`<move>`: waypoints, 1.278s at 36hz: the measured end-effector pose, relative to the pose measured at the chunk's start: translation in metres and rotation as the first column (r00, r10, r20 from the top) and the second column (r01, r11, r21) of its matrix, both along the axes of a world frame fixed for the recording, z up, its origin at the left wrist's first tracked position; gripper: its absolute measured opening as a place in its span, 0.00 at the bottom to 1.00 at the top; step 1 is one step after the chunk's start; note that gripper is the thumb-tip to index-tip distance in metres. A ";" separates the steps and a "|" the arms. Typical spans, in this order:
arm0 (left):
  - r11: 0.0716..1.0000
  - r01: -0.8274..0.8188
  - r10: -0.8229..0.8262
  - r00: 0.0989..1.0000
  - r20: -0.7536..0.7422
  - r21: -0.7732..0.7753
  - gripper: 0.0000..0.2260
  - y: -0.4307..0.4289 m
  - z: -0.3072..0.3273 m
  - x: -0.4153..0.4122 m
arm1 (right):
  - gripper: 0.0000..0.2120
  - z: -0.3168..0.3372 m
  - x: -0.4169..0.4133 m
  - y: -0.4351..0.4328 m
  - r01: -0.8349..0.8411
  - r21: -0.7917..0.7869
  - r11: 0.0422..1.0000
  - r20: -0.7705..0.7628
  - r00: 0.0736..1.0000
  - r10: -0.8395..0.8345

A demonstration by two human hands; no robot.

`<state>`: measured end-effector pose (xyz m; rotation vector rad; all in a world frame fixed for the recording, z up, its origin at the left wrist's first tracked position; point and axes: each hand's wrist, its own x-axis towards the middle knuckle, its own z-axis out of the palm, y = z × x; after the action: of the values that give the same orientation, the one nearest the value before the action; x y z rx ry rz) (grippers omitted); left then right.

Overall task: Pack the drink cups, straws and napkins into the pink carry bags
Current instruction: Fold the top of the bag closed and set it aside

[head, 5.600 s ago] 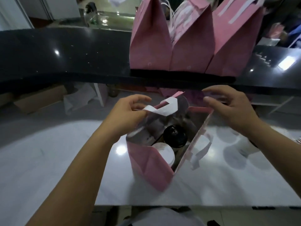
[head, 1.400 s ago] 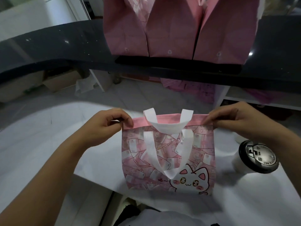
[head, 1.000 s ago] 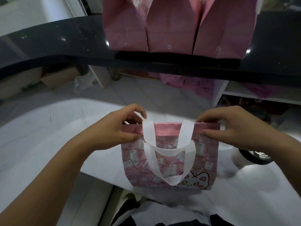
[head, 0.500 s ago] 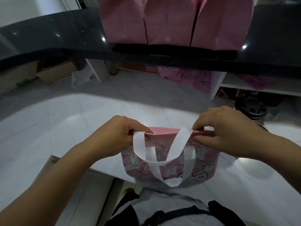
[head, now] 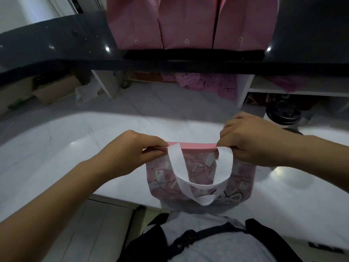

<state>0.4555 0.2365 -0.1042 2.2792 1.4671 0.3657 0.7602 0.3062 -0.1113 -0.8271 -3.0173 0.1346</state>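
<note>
Grey top (head: 217, 248), dark apron straps (head: 205, 234)

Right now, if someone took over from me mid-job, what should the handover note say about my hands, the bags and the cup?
Left hand: pinches the top left corner of the pink bag.
Right hand: pinches its top right corner.
Bag: flat, mouth closed, at the near edge of the white table, white handles hanging down its front.
Black-lidded cup: on the table beyond the right hand.
Done: three pink bags stand side by side on the black counter; their contents are hidden.
Left: open this bag and load the cup. No straws or napkins can be made out.
</note>
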 end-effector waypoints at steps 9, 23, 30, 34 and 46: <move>0.983 0.181 -0.176 0.979 -0.099 0.038 0.18 0.012 0.009 -0.029 | 0.19 0.003 0.006 -0.014 0.082 0.009 0.997 -0.030 0.996 -0.081; 0.980 0.197 -0.194 0.973 0.124 -0.009 0.15 0.034 -0.009 -0.058 | 0.38 0.011 0.033 -0.042 0.455 -0.217 0.864 0.154 0.889 -0.430; 0.987 0.158 -0.137 0.932 0.336 -0.035 0.11 0.030 -0.024 -0.051 | 0.26 0.009 0.025 -0.060 0.484 -0.081 0.871 0.287 0.848 -0.445; 0.985 0.164 -0.174 0.950 0.257 0.060 0.09 0.037 -0.032 -0.056 | 0.37 0.008 0.025 -0.068 0.471 -0.088 0.878 0.211 0.870 -0.445; 0.929 0.327 -0.347 0.933 0.099 0.172 0.14 0.078 -0.016 -0.083 | 0.31 0.012 -0.002 -0.093 0.475 0.148 0.867 0.099 0.866 -0.491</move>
<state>0.3729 0.3150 -0.1198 2.5198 0.9876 0.5232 0.7587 0.2134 -0.0997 -1.5999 -2.7778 -0.1106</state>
